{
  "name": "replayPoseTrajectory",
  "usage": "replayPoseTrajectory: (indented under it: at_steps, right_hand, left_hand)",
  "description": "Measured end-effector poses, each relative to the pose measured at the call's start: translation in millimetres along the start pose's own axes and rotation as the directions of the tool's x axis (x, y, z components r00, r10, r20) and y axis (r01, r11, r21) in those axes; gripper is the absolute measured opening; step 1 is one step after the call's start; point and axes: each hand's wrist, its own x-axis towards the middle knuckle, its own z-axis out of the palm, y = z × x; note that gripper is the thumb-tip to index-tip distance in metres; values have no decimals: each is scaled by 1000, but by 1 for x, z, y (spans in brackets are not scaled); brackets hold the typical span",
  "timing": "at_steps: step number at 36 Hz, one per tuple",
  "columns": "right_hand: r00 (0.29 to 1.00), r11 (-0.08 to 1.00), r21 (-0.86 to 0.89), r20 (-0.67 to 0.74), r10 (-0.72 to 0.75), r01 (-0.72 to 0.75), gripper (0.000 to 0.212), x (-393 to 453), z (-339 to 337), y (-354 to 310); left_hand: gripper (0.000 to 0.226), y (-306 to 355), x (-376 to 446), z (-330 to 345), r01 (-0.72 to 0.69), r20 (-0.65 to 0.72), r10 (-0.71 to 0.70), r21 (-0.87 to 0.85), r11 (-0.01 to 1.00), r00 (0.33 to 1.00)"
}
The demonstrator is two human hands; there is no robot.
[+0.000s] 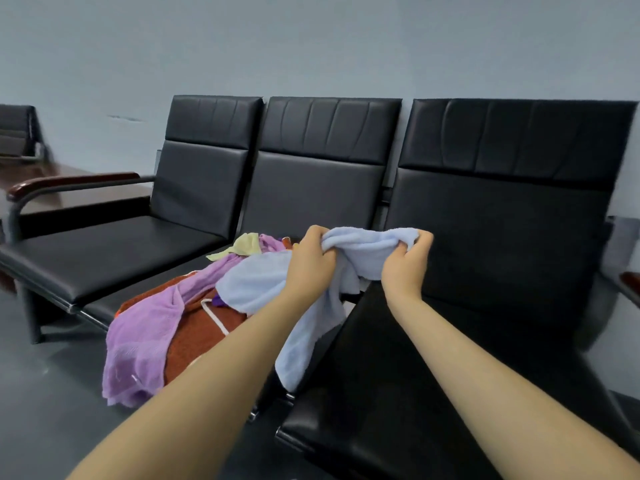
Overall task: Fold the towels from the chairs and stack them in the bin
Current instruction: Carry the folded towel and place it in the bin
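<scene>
I am holding the light blue towel up over the middle chair; my left hand and right hand are both gripping its top edge, so it is hanging free of the pile for folding.

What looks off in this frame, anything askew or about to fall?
The crumpled purple towel droops over the middle black seat's front edge toward the floor and may slide off. Both hands grip the bunched light blue towel, still unfolded. No bin in view.
</scene>
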Motion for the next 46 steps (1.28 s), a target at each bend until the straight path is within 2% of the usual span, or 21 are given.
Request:
replayPoseTrajectory:
  at_steps: [2,4,6,9,13,16,19,22,24,25,26,28,31,32,34,38,43,46]
  right_hand:
    - [1000,998,-51,-3,-24,23,15,3,-21,-3]
    - [997,978,-198,-7,-73,70,21,6,-42,0]
    - [994,922,-375,-17,-106,92,19,10,-63,5]
    - [990,859,-505,-55,-129,84,15,16,-102,11]
    - [995,787,-616,-62,-76,21,15,22,-146,21]
    - [1000,722,-691,-7,13,-14,31,19,-168,36]
    - [978,607,-789,38,204,-96,48,11,-178,51]
    - [939,407,-909,62,339,-86,42,5,-180,68]
    - [915,266,-964,96,391,-13,30,1,-180,76]
    - [899,219,-975,121,420,29,25,-1,-180,78]
    - [876,185,-981,144,460,64,20,-3,-178,82]
    - [850,172,-978,189,491,118,17,-6,-175,89]
    - [837,195,-971,221,501,140,24,-11,-169,99]
    - [833,210,-968,228,504,138,26,-11,-168,103]
    - [811,235,-964,237,536,127,30,-13,-167,110]
    - [747,217,-963,263,611,161,43,-15,-167,124]
    - [732,217,-962,266,628,163,28,-11,-164,130]
    - [730,259,-959,259,632,116,16,-8,-165,129]
  left_hand:
    - [13,13,-4,20,-3,53,5,-23,1000,999]
    - [11,26,-9,38,-13,86,13,2,1000,996]
    - [9,36,-15,53,-43,109,39,36,998,993]
    - [12,54,-27,79,-108,175,94,68,992,980]
    - [12,68,-43,111,-137,295,110,71,988,949]
    - [12,66,-53,133,-123,424,44,161,979,905]
    - [11,52,-62,145,-67,537,-56,208,976,842]
    - [19,38,-71,145,-38,672,-172,286,957,720]
    - [41,26,-76,143,-92,742,-305,441,893,597]
    - [53,21,-77,143,-161,742,-372,536,829,559]
    - [62,14,-79,144,-218,720,-425,614,759,549]
    - [65,5,-81,144,-205,646,-462,689,695,608]
    - [49,-8,-82,146,-149,568,-479,734,663,670]
    - [45,-12,-82,146,-136,550,-496,750,648,672]
    - [38,-23,-82,148,-144,561,-536,763,630,630]
    - [43,-27,-87,145,-157,622,-547,728,667,561]
    - [50,-44,-85,147,-132,636,-505,688,714,584]
    - [62,-43,-84,147,-14,631,-476,611,792,613]
